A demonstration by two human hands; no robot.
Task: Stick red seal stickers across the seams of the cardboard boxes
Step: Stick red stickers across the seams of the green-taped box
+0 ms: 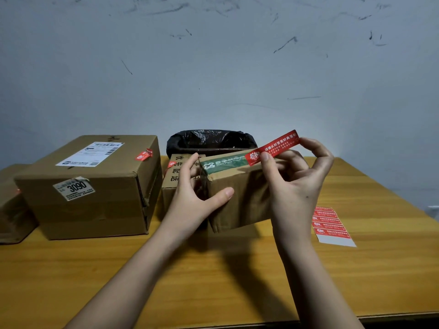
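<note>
A small cardboard box (240, 198) with green tape along its top is raised off the table at the centre. My left hand (192, 195) grips its left end, thumb on the front face. My right hand (297, 176) holds a red seal sticker (273, 146): the thumb presses the sticker's left end onto the box's top edge and the fingertips pinch its free right end, which sticks up. A sheet of red seal stickers (330, 224) lies on the table to the right.
A large cardboard box (95, 193) with labels and a red sticker stands at the left, another box (9, 200) beyond it. A medium box (173, 179) sits behind my left hand. A bin with a black bag (211, 141) stands behind the wooden table (237, 281).
</note>
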